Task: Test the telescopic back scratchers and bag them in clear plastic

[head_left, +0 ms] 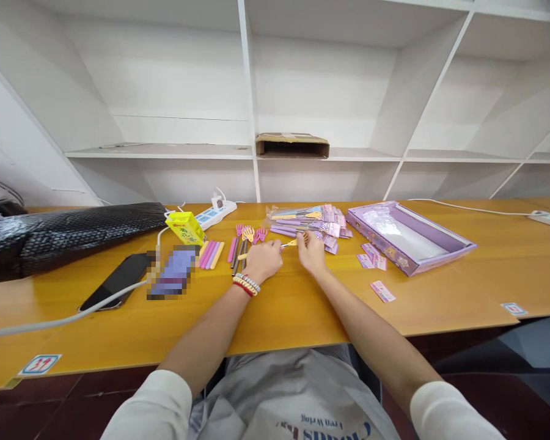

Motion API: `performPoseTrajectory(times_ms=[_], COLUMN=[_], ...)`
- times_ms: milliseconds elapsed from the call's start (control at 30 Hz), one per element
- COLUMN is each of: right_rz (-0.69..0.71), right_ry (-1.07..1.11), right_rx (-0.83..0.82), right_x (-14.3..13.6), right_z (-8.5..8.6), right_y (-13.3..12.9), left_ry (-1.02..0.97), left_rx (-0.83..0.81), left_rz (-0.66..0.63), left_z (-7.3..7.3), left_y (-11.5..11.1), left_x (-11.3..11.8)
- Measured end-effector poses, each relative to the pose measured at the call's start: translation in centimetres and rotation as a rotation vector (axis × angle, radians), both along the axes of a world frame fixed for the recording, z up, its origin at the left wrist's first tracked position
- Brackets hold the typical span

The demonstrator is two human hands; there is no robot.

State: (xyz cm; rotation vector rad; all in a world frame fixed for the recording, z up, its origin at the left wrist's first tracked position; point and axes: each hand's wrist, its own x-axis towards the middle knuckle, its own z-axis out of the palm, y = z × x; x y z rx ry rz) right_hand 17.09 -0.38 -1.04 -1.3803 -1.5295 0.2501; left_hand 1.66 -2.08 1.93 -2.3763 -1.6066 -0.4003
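My left hand (263, 260) is closed around the handle of a yellow hand-shaped scratcher (290, 243). The scratcher's head end is pinched in my right hand (310, 252), to the right, above the wooden table. Left of my left hand lie several pink, yellow and dark scratchers (248, 233) with their heads pointing away from me. Beside them is a row of pink, purple and yellow sticks (211, 255). Bagged scratchers with purple cards (302, 225) are piled just beyond my right hand.
A purple open box (412, 266) and small pink cards (382, 291) lie to the right. At left are a yellow carton (186, 228), a power strip (217, 214), a black phone (119, 282), a white cable (114, 299) and a black wrapped bundle (73, 235). White shelves (165, 151) stand behind.
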Motion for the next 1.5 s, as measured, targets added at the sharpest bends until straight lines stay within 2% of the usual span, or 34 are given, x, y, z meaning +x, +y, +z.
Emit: performPoseTrajectory(times_ms=[67,267,400,567,800,933,1167,1300,1400,1500], right_rz=[0.059,0.274,0.289,0.293,0.426,0.414,0.42,0.383,0.328,0.307], right_ry=[0.056,0.079,0.142,0.31,0.612,0.697,0.607,0.648,0.726,0.734], right_rx=[0.004,-0.135,-0.133,-0.189,-0.378,-0.434,-0.424,-0.428,-0.447,-0.44], right_x=[-0.3,1.9,2.1,2.1,1.8,1.7,1.8,1.7,1.7,1.8], right_z=[-0.3,-1.7,-1.8,-1.7,-1.6,-1.3,-1.6,-1.6,-1.5,-1.5], right_y=[-0.4,-0.8,-0.4,0.1,0.2,0.0,0.1,0.3,0.5,0.6], left_ry=[-0.013,-0.025,-0.071,-0.04,-0.042,-0.064,-0.069,-0.102,-0.198,-0.395], left_rx=[0.027,0.091,0.095,0.047,-0.024,-0.05,-0.063,-0.112,-0.192,-0.363], left_rz=[-0.011,-0.154,-0.201,-0.196,-0.177,-0.183,-0.173,-0.182,-0.237,-0.277], left_z=[-0.3,-0.9,-0.9,-0.4,0.0,0.1,0.2,0.7,1.0,0.5], left_y=[0.0,1.1,1.2,0.4,-0.3,-0.5,-0.6,-0.8,-1.0,-1.0], left_x=[0.1,-1.8,-2.5,-2.0,-1.3,-1.1,-1.1,-1.1,-1.0,-0.5])
